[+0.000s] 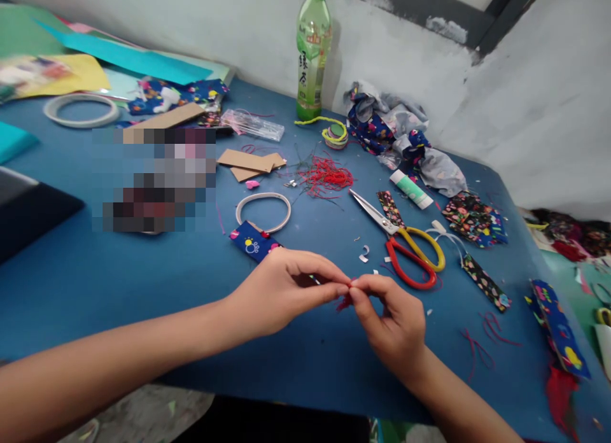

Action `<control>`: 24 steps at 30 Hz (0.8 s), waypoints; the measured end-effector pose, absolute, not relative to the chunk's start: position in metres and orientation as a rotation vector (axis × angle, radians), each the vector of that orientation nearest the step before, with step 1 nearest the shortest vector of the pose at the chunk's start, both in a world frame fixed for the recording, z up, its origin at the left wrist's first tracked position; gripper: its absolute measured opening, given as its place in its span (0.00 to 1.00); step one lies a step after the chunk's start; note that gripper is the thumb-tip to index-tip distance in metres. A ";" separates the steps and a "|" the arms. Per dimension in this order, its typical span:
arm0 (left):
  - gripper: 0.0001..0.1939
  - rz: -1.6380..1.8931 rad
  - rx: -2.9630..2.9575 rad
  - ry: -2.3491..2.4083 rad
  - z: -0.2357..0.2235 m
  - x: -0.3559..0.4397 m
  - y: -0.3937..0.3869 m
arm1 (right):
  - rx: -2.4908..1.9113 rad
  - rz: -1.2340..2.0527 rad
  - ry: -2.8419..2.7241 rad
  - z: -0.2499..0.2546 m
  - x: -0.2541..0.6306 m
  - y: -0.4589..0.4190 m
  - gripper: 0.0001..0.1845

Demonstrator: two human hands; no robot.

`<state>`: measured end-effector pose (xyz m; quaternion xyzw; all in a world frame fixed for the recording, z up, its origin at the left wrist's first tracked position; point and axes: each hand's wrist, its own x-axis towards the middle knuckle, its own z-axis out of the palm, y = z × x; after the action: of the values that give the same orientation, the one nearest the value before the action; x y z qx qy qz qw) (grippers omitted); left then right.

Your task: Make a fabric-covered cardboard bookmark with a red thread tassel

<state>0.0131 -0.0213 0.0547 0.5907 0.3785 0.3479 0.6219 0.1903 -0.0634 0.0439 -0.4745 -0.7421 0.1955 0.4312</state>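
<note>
Over the front of the blue table, my left hand (pixel 281 290) and my right hand (pixel 394 319) meet fingertip to fingertip. Both pinch a small bunch of red thread (pixel 342 303), whose loose ends hang below the fingers. Most of it is hidden by the fingertips. Just behind my left hand lies a blue patterned fabric strip (pixel 252 240), partly covered by that hand. A roll of white tape (pixel 264 196) stands against its far end. Beyond my right hand rest scissors (pixel 405 246) with one red and one yellow handle, blades apart.
A pile of red threads (pixel 329 174) lies mid-table, near cardboard strips (pixel 245 161). Behind stand a green tea bottle (pixel 314 55) and crumpled fabric (pixel 382 118). A glue stick (pixel 411 189) and patterned bookmark-like strips (pixel 484 282) lie right. Coloured paper (pixel 128 51) covers the back left.
</note>
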 end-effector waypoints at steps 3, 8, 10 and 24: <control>0.05 0.763 1.371 0.898 0.053 0.012 -0.023 | -1.186 0.487 -1.849 0.044 0.190 -0.063 0.04; 0.07 0.814 1.495 0.901 0.049 0.010 -0.024 | -1.216 0.564 -1.823 0.045 0.189 -0.062 0.04; 0.06 0.845 1.606 0.886 0.047 0.010 -0.025 | -1.226 0.633 -1.793 0.045 0.189 -0.063 0.04; 0.10 0.921 1.971 0.746 0.036 0.008 -0.023 | -1.181 0.713 -1.794 0.044 0.194 -0.056 0.04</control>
<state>0.0082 -0.0229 0.0362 0.7821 0.2961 0.3657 0.4086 0.1942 -0.0565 0.0437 -0.4725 -0.7173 0.2851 0.4253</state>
